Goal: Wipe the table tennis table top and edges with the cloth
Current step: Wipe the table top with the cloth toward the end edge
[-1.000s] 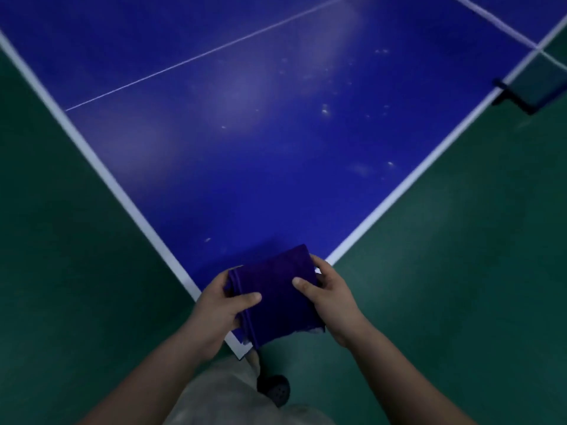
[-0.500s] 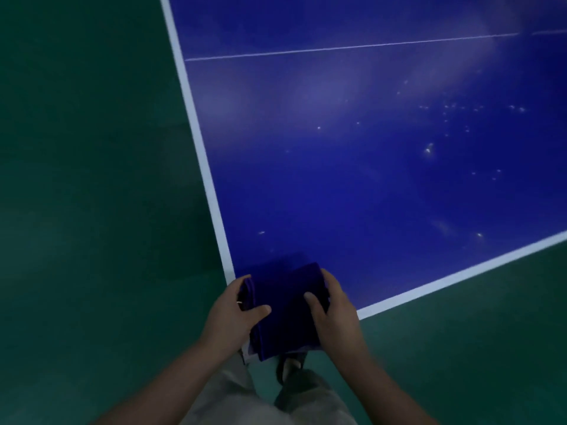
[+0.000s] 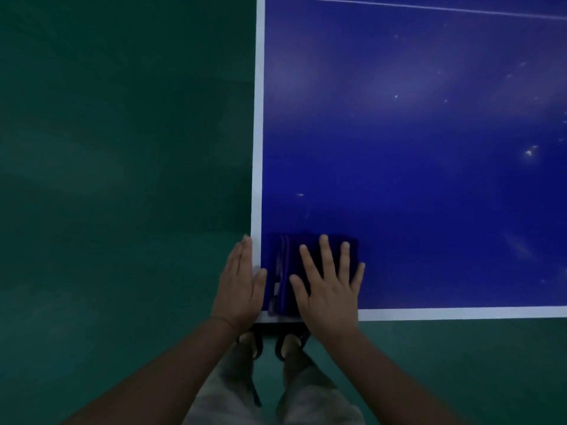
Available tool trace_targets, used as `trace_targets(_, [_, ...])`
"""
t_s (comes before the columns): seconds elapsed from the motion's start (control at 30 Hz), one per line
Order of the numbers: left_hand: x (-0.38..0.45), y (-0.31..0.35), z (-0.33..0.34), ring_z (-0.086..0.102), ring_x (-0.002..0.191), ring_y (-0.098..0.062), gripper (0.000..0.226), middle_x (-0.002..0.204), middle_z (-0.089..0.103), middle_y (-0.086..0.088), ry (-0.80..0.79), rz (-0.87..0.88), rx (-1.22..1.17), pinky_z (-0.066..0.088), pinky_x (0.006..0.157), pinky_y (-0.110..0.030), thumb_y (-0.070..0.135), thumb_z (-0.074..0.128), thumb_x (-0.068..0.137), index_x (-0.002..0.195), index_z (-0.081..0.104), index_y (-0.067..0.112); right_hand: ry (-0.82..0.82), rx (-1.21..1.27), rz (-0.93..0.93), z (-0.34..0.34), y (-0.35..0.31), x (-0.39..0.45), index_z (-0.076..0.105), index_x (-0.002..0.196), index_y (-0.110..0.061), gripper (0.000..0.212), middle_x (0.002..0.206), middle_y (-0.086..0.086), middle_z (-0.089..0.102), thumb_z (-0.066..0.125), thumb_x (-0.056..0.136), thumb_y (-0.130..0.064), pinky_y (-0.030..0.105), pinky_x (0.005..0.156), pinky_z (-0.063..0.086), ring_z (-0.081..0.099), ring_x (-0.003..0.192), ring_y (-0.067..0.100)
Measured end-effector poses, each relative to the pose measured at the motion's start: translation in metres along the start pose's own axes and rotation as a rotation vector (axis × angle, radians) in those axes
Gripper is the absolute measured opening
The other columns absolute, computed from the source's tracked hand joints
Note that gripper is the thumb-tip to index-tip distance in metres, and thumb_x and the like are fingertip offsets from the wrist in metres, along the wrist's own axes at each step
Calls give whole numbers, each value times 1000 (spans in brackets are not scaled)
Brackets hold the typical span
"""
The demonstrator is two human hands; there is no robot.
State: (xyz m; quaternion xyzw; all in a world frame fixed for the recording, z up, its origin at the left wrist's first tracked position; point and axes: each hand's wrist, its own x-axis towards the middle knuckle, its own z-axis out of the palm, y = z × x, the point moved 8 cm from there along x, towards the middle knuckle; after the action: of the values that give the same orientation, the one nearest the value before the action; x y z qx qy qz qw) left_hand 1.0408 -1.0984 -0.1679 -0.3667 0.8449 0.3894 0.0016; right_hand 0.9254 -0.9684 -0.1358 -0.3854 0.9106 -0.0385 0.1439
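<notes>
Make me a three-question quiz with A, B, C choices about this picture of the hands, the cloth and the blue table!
1. Where does the folded dark blue cloth lie?
A. on the near left corner of the blue table tennis table top
B. on the green floor
C. in the table's middle

2. What colour is the stripe along the table's edges?
A. yellow
B. white
C. red

3. How is the right hand placed?
A. curled into a fist
B. pinching the cloth in the air
C. flat, fingers spread, on the cloth

Answers: 1 A, the cloth sits where the two edge stripes meet; 2 B, the white edge stripe borders the blue; 3 C, straight fingers lie over the cloth.
</notes>
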Motion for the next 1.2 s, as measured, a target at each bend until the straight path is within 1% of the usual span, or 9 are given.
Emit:
trace_targets(0.17, [4, -11, 5, 9, 150, -7, 60, 163, 12, 3, 51, 22, -127, 7, 122, -26, 44, 19, 102, 156, 11, 19, 67, 5, 92, 3, -34, 36, 33, 151, -31, 60, 161, 11, 30, 21, 101, -61, 67, 115, -2, 8, 149, 45])
trace_targets(0.3, [3, -16, 4, 10, 149, -2, 56, 161, 15, 3, 95, 39, -201, 8, 121, -20, 38, 21, 102, 155, 16, 21, 60, -46, -12, 16, -64, 28, 21, 155, -36, 57, 166, 8, 17, 23, 101, -56, 68, 115, 1, 5, 150, 46])
trace_targets(0.5, [5, -16, 6, 4, 147, 3, 55, 164, 4, 13, 43, 0, -240, 7, 117, -17, 55, 15, 100, 152, 6, 40, -32, -177, -189, 16, -17, -16, 9, 157, -41, 62, 167, 5, 9, 20, 100, -62, 67, 115, 5, 3, 152, 42])
trace_targets(0.7, [38, -14, -4, 6, 148, 2, 56, 163, 10, 8, 70, 1, -215, 5, 117, -14, 48, 16, 100, 153, 10, 30, 61, 13, 203, -7, -32, 97, 19, 158, -32, 64, 167, 10, 6, 18, 99, -58, 67, 116, -8, -9, 151, 44])
trace_targets(0.8, [48, -18, -5, 12, 147, 2, 61, 163, 15, 4, 89, -11, -235, 11, 118, -17, 47, 17, 99, 154, 19, 21, 46, -47, -33, 3, -66, 79, 12, 158, -34, 61, 167, 9, 4, 23, 101, -55, 64, 118, -7, -5, 151, 45])
trace_targets(0.93, [47, -18, -4, 14, 144, 4, 60, 164, 16, 7, 77, -68, -251, 17, 115, -25, 53, 16, 98, 154, 15, 33, -34, -118, -259, 7, -18, 20, 15, 156, -40, 60, 167, 3, 6, 26, 101, -60, 65, 117, 5, 0, 152, 41])
trace_targets(1.07, [61, -13, -10, 11, 145, 3, 59, 164, 13, 9, 69, -86, -225, 15, 116, -27, 54, 15, 98, 153, 10, 36, 27, -101, -64, -20, 24, 90, 21, 156, -37, 60, 167, 6, 5, 23, 100, -58, 67, 117, 0, -4, 152, 42])
trace_targets(1.13, [73, -9, -15, 9, 148, 1, 59, 164, 13, 9, 76, -75, -206, 12, 118, -24, 51, 16, 100, 155, 12, 32, 30, -2, 106, -32, 9, 149, 11, 158, -38, 62, 167, 5, -9, 21, 101, -58, 70, 114, -8, -16, 150, 43])
trace_targets(1.2, [86, -5, -19, 8, 149, -1, 60, 164, 14, 8, 95, -57, -186, 9, 120, -23, 48, 16, 101, 156, 14, 27, -20, -12, 65, -30, -25, 182, 1, 158, -38, 62, 167, 2, -16, 18, 102, -57, 72, 112, -10, -22, 147, 45])
